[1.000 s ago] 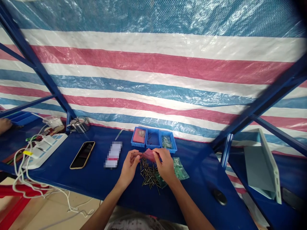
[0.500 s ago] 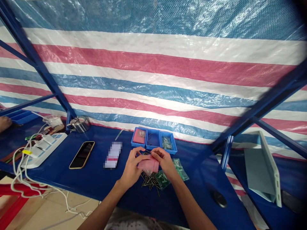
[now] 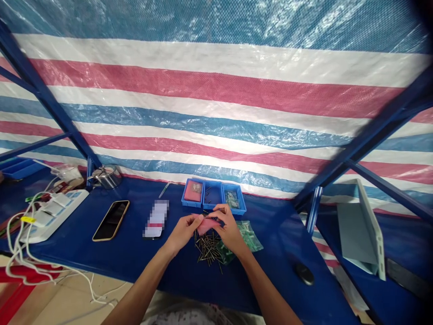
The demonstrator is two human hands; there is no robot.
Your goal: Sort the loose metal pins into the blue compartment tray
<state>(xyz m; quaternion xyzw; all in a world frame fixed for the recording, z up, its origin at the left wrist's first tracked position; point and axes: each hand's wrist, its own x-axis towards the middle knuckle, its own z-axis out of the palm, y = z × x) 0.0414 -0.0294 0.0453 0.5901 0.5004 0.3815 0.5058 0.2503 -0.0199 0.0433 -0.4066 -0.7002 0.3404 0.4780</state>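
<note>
Striped tarp [image 3: 216, 90] in red, white and blue hangs behind a blue counter [image 3: 135, 262]. A row of three blue bins [image 3: 189, 203] stands at the back of the counter. Just in front of the bins, the left hand [image 3: 182, 231] and right hand [image 3: 232, 231] meet, the fingers of both clamped on a small pink pouch [image 3: 204, 225] held between them. Directly below the pouch, still in front of the bins, lies a loose pile of dark pins [image 3: 207, 248], with green packets [image 3: 252, 232] touching its right edge. Well left of the bins lie a phone [image 3: 111, 220] and a white power strip [image 3: 50, 214].
</note>
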